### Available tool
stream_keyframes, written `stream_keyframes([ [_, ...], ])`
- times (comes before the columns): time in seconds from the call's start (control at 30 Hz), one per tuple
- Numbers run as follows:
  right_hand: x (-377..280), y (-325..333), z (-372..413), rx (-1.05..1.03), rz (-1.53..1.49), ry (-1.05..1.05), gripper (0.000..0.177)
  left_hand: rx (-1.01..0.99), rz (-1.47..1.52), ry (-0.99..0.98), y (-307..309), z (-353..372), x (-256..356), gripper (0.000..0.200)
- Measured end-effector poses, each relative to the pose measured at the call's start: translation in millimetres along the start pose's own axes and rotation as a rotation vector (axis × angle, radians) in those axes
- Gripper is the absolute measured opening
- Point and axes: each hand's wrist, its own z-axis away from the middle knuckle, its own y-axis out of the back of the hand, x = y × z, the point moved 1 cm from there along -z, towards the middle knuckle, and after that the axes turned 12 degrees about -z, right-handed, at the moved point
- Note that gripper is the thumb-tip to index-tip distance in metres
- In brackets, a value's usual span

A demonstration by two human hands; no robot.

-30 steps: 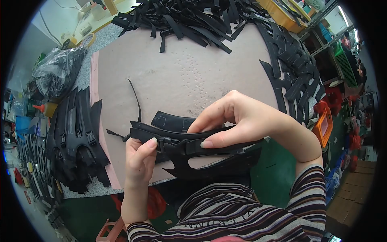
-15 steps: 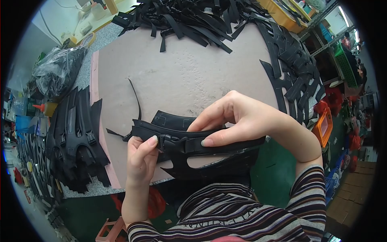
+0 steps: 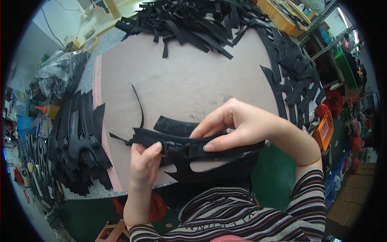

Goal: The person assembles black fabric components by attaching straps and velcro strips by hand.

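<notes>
Both hands hold a black fabric strap piece [image 3: 190, 168] with oval cut-outs, over the near edge of the table. A black plastic side-release buckle [image 3: 176, 149] sits on its band between my hands. My left hand [image 3: 144, 163] is closed on the left end, thumb on top beside the buckle. My right hand [image 3: 246, 125] pinches the band right of the buckle, thumb in front and fingers behind it. Just beyond lies another black curved strip [image 3: 174, 125], partly hidden by the right fingers. A thin black strap [image 3: 139, 105] trails on the table to the left.
The pinkish work board [image 3: 177, 84] has black straps heaped at its far edge [image 3: 189, 28]. More cut black pieces lie along the right [image 3: 296, 68] and in a stack at left [image 3: 76, 141]. A plastic bag [image 3: 60, 72] and a yellow bin [image 3: 282, 18] stand farther back.
The view has shifted slightly, so the table appears lower. Both hands keep their grip on the strap piece, and the buckle sits at a slightly different angle.
</notes>
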Motion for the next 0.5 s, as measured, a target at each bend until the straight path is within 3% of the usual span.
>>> stream_keyframes([
  [0.1, 3, 2, -1, -0.007, -0.022, -0.043, 0.04, 0.088, -0.052, -0.056, -7, 1, 1, 0.021],
  [0.2, 5, 7, -3, 0.011, -0.007, -0.061, 0.042, -0.004, -0.208, -0.05, 6, 1, -5, 0.022],
  [0.43, 3, 20, -6, 0.113, -0.121, -0.03, 0.044, 0.185, -0.35, -0.21, 5, 14, 3, 0.026],
  [0.5, 5, 24, -6, 0.169, -0.163, 0.009, 0.044, 0.276, -0.601, -0.442, 9, 22, 8, 0.029],
])
